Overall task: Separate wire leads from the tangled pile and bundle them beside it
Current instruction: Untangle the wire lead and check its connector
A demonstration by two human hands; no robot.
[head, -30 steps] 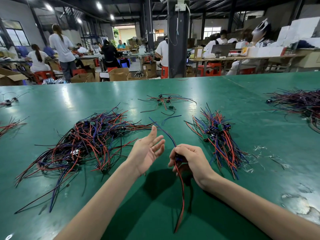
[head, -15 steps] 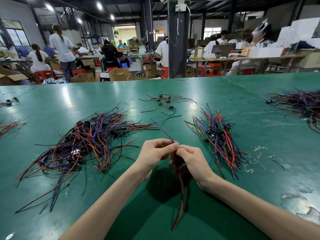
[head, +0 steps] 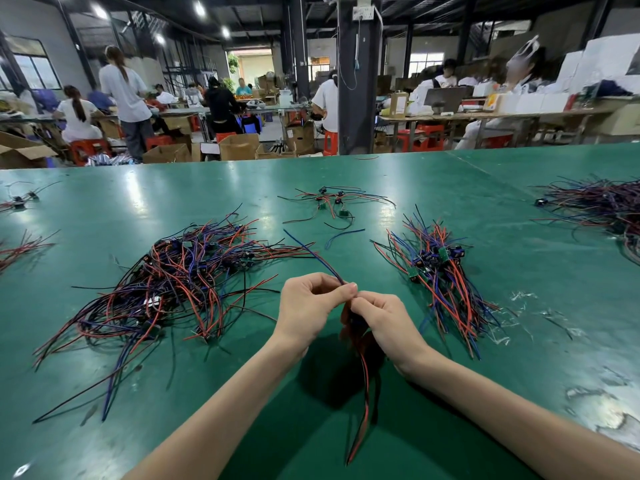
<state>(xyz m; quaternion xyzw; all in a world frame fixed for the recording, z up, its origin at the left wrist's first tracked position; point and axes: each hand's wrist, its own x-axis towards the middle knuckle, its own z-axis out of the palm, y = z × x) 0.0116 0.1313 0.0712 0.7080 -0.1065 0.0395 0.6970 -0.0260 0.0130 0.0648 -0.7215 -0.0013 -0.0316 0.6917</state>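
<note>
A tangled pile (head: 180, 282) of red, blue and black wire leads lies on the green table (head: 519, 209), left of my hands. A tidier bundle (head: 443, 275) of the same leads lies to the right. Between them my right hand (head: 384, 323) grips one wire lead (head: 363, 393), whose red and black wires hang down toward me. My left hand (head: 308, 306) pinches that lead's blue wire where it rises up and away to the left. Both hands touch at the fingertips above the table.
A small loose group of leads (head: 332, 202) lies farther back in the middle, with a single blue wire in front of it. More wire heaps (head: 602, 206) sit at the right and left table edges. Wire scraps litter the right side. People work at benches behind the table.
My left hand, open with palm up a second ago, came across to my right hand and closed its fingertips on the blue wire. My right hand stayed in place.
</note>
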